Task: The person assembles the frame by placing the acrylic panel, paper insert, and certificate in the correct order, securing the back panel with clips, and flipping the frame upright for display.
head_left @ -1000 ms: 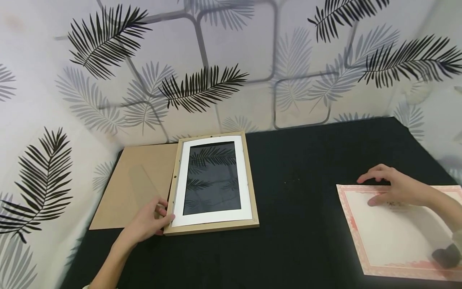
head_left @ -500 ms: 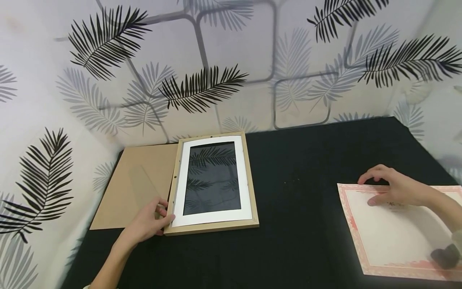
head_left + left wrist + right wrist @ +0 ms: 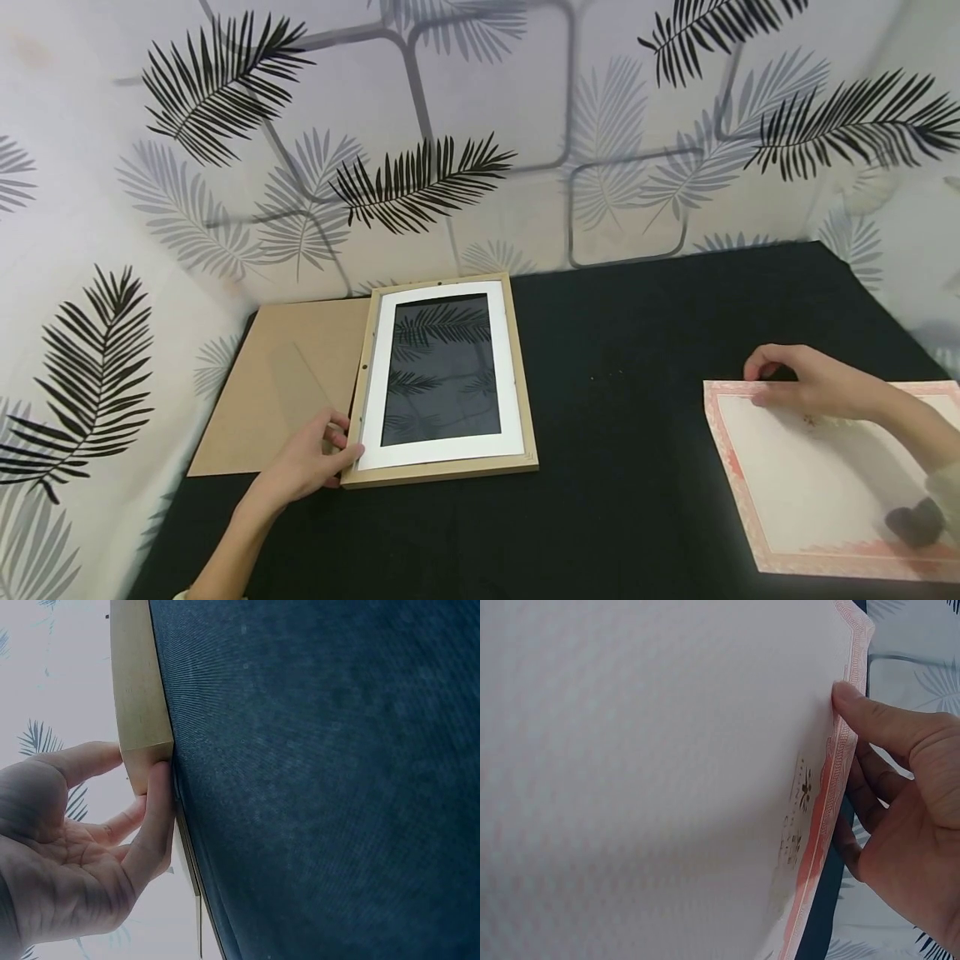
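A light wooden picture frame (image 3: 450, 477) lies flat at centre-left, with a white mat (image 3: 378, 367) round a dark glossy window (image 3: 442, 383) that reflects the leaf pattern. My left hand (image 3: 311, 454) pinches its near left corner; in the left wrist view, the thumb is on one side of the wooden corner (image 3: 142, 712) and a finger on the other. At the right, my right hand (image 3: 825, 387) holds the far edge of a certificate-like sheet (image 3: 817, 492) with a pink border. The right wrist view shows the thumb on the sheet's printed face (image 3: 667, 750) and the other fingers behind it.
A brown backing board (image 3: 255, 383) lies left of the frame, with a clear strip-like piece (image 3: 300, 383) on it. Black cloth (image 3: 600, 500) covers the table. Leaf-patterned fabric (image 3: 510, 108) hangs behind and on the left side. A dark rounded shape (image 3: 915, 523) overlaps the sheet.
My right thumb and fingers have closed together on the sheet's far edge, where they were spread apart before. The sheet has shifted very slightly. My left hand and the picture frame stay put.
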Tool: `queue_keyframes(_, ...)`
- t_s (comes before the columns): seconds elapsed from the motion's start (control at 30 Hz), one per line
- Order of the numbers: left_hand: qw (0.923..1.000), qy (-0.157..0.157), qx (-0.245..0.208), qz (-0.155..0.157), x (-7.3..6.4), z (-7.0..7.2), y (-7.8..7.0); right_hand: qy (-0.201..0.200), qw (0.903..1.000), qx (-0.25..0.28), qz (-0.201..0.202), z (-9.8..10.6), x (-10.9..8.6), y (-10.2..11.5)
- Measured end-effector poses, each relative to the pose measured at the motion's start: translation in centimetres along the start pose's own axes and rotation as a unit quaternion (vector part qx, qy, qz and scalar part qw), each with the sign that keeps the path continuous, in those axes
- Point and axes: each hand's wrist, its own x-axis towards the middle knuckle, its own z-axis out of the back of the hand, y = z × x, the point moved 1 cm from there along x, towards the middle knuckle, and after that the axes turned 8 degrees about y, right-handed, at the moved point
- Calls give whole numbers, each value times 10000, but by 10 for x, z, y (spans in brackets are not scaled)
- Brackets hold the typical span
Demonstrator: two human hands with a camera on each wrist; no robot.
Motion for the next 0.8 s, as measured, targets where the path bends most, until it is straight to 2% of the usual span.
queue_keyframes(0.17,10000,40,-44,-57,0,0,1,166,9991,14,380,2,8,2)
queue_keyframes(0.3,10000,66,-43,-16,1,0,2,439,9965,380,599,6,14,4)
queue_keyframes(0.47,10000,87,-38,8,1,1,2,680,9947,627,452,15,23,11)
queue_keyframes(0.57,9999,102,-25,-10,1,2,2,671,9960,524,255,22,30,18)
queue_keyframes(0.8,9999,102,-43,-46,2,2,4,811,9965,132,115,37,49,36)
